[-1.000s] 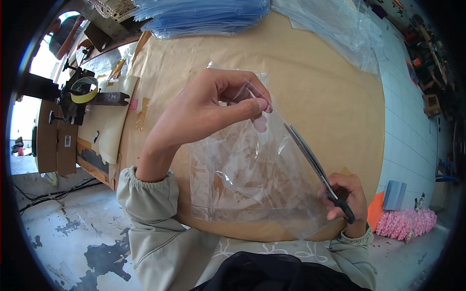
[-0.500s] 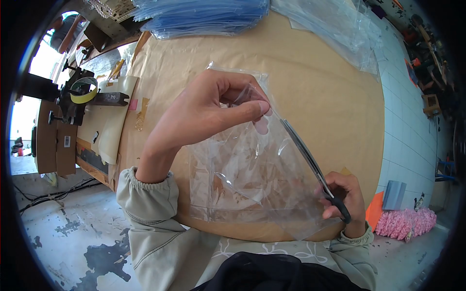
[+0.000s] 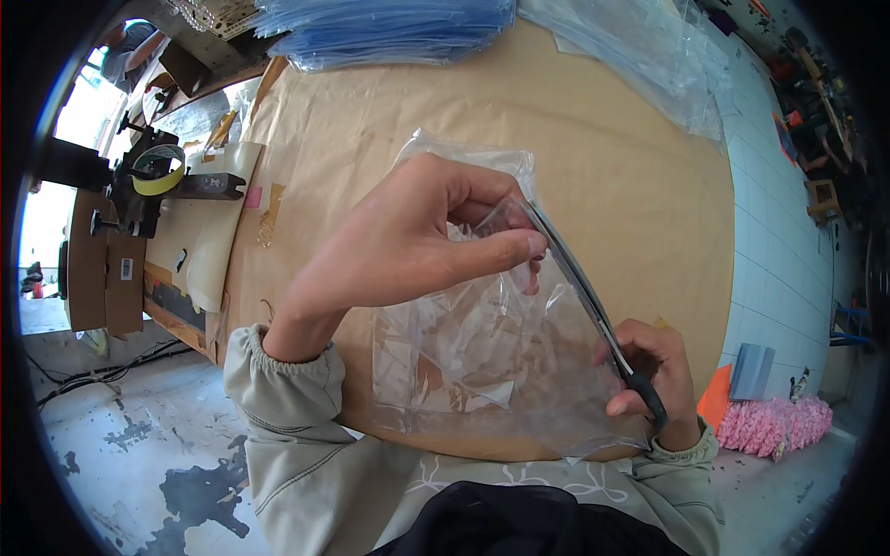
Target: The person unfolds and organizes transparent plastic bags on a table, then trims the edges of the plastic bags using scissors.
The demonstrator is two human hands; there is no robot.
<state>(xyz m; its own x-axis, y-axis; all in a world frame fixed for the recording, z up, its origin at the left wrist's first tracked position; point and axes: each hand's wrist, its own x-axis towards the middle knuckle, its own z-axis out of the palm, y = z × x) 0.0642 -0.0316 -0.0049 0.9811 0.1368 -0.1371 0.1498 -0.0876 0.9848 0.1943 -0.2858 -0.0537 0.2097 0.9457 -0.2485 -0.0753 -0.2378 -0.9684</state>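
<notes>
A clear plastic bag lies partly on the brown-covered table, its upper part lifted. My left hand pinches the bag's edge between thumb and fingers. On the right, my right hand is closed around the black handles of a pair of scissors. The long blades point up and to the left along the bag's right edge, with their tips beside my left fingertips. The blades look nearly closed.
Stacked bluish plastic sleeves lie at the table's far side, with more clear plastic at far right. A tape roll sits on a black clamp device at left. Part of another person shows at upper left.
My left hand has moved right and slightly down with the bag's edge. The scissors' tips have moved up and left to my left fingertips. The bag has shifted a little right.
</notes>
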